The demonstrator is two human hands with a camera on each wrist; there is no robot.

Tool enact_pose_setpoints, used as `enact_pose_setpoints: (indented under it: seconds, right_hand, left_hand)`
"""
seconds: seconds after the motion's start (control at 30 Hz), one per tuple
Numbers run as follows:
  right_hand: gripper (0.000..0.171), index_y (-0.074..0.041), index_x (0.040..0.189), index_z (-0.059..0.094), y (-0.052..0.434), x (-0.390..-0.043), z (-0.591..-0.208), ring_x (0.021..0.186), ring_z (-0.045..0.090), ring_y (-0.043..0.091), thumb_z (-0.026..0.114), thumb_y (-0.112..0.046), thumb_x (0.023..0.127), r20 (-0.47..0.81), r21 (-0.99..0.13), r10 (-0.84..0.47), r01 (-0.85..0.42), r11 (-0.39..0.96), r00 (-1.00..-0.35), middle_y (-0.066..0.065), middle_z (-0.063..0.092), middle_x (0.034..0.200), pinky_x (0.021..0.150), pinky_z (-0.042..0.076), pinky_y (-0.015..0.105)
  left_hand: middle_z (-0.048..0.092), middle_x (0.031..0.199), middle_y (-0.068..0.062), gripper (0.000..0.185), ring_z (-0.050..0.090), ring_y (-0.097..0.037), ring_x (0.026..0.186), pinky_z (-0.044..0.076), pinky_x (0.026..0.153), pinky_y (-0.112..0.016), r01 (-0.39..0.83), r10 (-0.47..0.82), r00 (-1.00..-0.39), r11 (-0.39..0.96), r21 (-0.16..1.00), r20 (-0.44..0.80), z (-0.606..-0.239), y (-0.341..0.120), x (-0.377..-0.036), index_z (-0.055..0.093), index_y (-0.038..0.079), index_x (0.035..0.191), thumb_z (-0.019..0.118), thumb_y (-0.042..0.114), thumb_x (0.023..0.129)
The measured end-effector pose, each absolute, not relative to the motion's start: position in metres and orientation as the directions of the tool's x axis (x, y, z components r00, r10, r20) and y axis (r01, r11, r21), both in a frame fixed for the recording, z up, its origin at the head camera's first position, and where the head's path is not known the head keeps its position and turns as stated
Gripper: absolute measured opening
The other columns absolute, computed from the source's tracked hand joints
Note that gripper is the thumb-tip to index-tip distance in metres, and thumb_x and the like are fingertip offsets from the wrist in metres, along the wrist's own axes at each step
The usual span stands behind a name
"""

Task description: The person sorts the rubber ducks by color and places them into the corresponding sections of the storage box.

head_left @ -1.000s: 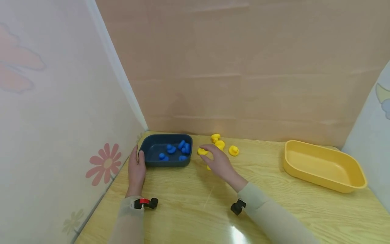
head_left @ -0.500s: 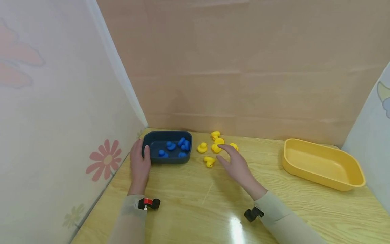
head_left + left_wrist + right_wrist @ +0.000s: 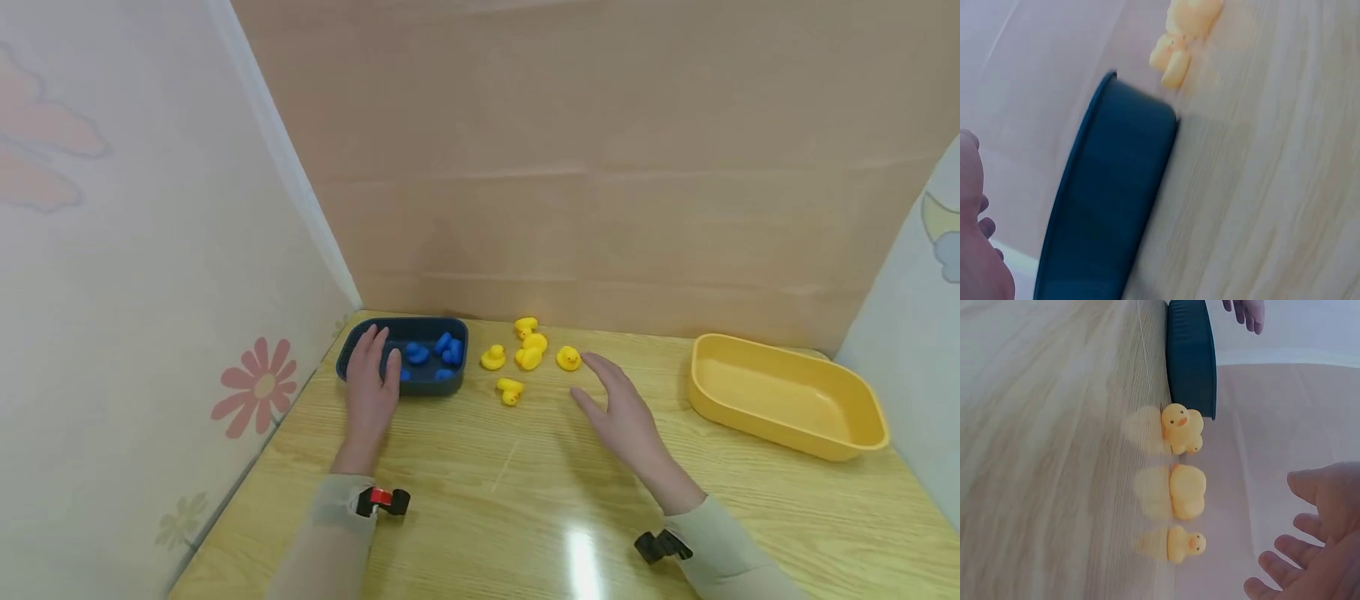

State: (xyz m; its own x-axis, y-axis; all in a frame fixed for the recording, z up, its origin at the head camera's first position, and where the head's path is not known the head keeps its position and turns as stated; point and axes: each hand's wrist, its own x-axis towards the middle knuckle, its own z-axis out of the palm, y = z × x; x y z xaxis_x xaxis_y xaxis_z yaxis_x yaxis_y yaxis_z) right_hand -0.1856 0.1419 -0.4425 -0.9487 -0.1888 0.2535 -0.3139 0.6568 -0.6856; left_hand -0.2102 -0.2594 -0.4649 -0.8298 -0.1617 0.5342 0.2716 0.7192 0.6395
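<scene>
My left hand (image 3: 371,392) hovers over the near left part of a dark blue bin (image 3: 431,388), fingers extended and holding nothing. Inside the bin lie several blue rubber ducks (image 3: 417,353), some hidden behind my fingers. Right of the bin, several yellow rubber ducks are scattered, with one upright duck (image 3: 492,357) closest to it and another tipped over (image 3: 510,390) nearer me. My right hand (image 3: 622,417) is raised with spread, relaxed fingers beside the rightmost yellow duck (image 3: 568,358). In the right wrist view, a gap separates this hand (image 3: 1316,544) from the ducks.
A yellow bin (image 3: 787,425) with nothing in it stands at the right on the wooden table (image 3: 480,517). Brown paper (image 3: 480,167) covers the back wall, and a pale wall (image 3: 150,250) with flower pictures rises on the left.
My left hand has left the bin's left end and moved right, over its near edge. The right hand has drawn away rightward from the yellow ducks, uncovering them.
</scene>
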Motion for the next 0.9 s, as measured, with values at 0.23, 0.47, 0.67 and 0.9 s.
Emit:
enact_pose_setpoints:
  seconds: [0.23, 0.47, 0.67, 0.9]
  right_hand:
    - [0.064, -0.006, 0.169, 0.042, 0.17, -0.174, -0.441, 0.158, 0.034, 0.051, 0.065, -0.031, 0.114, 0.272, -0.665, -0.153, -0.3, 0.683, -0.95, 0.023, 0.04, 0.172, 0.12, 0.033, 0.076]
    - [0.069, -0.007, 0.172, 0.036, 0.194, -0.162, -0.44, 0.157, 0.032, 0.055, 0.063, -0.035, 0.115, 0.273, -0.681, -0.113, -0.275, 0.679, -0.955, 0.024, 0.033, 0.175, 0.113, 0.035, 0.082]
    - [0.072, -0.009, 0.174, 0.031, 0.212, -0.154, -0.438, 0.156, 0.031, 0.059, 0.06, -0.038, 0.116, 0.249, -0.687, -0.08, -0.234, 0.688, -0.965, 0.023, 0.028, 0.177, 0.107, 0.036, 0.086]
    - [0.072, -0.003, 0.173, 0.03, 0.24, -0.146, -0.44, 0.153, 0.03, 0.063, 0.062, -0.033, 0.116, 0.293, -0.693, -0.026, -0.231, 0.683, -0.956, 0.031, 0.028, 0.174, 0.108, 0.032, 0.087]
  left_hand:
    - [0.039, 0.174, -0.018, 0.052, 0.029, -0.043, 0.163, 0.02, 0.131, -0.067, 0.342, -0.056, -0.838, 0.721, 0.603, 0.542, -0.457, -0.228, -0.206, 0.05, 0.002, 0.164, 0.054, 0.028, 0.119]
    - [0.043, 0.172, -0.017, 0.053, 0.032, -0.042, 0.162, 0.025, 0.129, -0.068, 0.368, 0.012, -0.851, 0.728, 0.579, 0.526, -0.452, -0.197, -0.206, 0.051, 0.005, 0.164, 0.057, 0.029, 0.117]
    - [0.043, 0.173, -0.015, 0.054, 0.032, -0.039, 0.162, 0.027, 0.131, -0.064, 0.37, 0.053, -0.866, 0.737, 0.566, 0.497, -0.45, -0.172, -0.204, 0.048, 0.007, 0.166, 0.059, 0.028, 0.117]
    - [0.045, 0.171, -0.016, 0.056, 0.035, -0.037, 0.162, 0.031, 0.13, -0.059, 0.388, 0.09, -0.871, 0.728, 0.566, 0.482, -0.459, -0.143, -0.206, 0.047, 0.004, 0.166, 0.059, 0.028, 0.117]
